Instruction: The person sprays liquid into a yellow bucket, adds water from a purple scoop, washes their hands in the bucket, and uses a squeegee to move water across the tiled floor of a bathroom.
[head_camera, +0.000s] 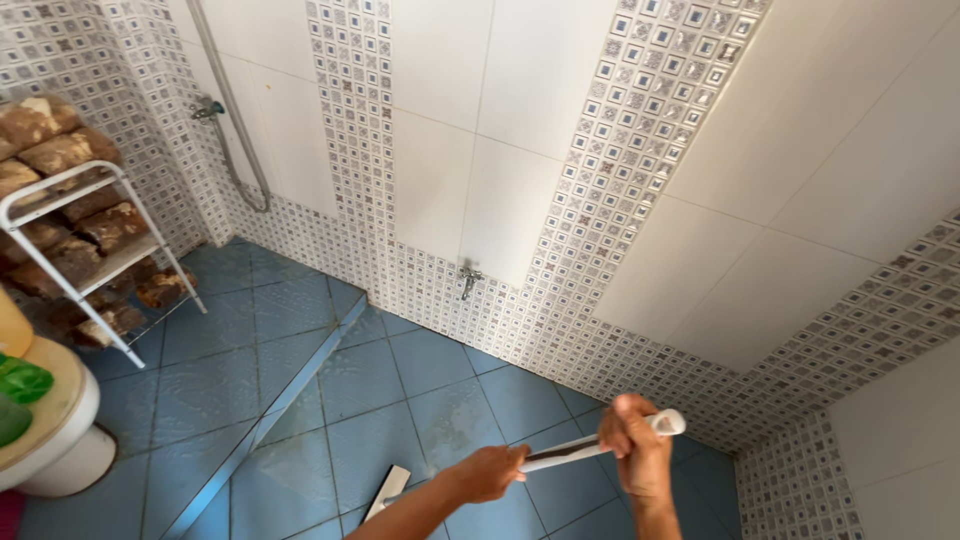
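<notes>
The person stands in a tiled bathroom and works a floor squeegee across the blue floor tiles (400, 400). The left hand (490, 472) is wrapped round the white handle (570, 453) partway down, fingers closed on it. The right hand (635, 445) is closed round the same handle just below its capped top end. The handle slopes down and away from the right hand to the squeegee head (386, 492), a pale flat blade that rests on the floor near the bottom edge of the view.

Taking the low wall tap (468, 278) as landmark: the blade lies well below and a little left of it, out on the open floor, and both hands sit below and to its right. The metal floor strip (270, 415), which looks like a drain channel or a threshold, runs diagonally to the left of the tap. Farther left again stand a white rack (60, 195) loaded with brown blocks and, at the frame edge, a toilet (60, 440).

To do this stroke well, the blade should probably stay flat on the tiles with even downward pressure from the lower hand, while the upper hand steers. Long overlapping pulls would likely leave fewer streaks. The damp patches suggest a slippery floor, so steady footing matters.
</notes>
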